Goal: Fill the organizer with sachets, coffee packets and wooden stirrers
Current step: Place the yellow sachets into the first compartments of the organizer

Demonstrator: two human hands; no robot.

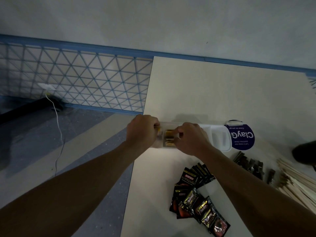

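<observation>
A long white plastic organizer (219, 137) lies across the table near its left edge. Its left compartments hold yellow-brown sachets (169, 138). My left hand (142, 130) grips the organizer's left end with curled fingers. My right hand (191, 138) pinches at the sachets in the second compartment; what sits between its fingertips is hidden. Black Kopiko coffee packets (196, 199) lie fanned out on the table in front of me. Small dark sachets (251, 165) sit to the right, beside a pile of wooden stirrers (295, 183).
A round purple sticker (244, 135) lies on the cream table (213, 93) beside the organizer's right end. A dark object (305, 153) shows at the right edge. The table's left edge drops to a grey floor with a white cable (58, 127) and a lattice wall panel.
</observation>
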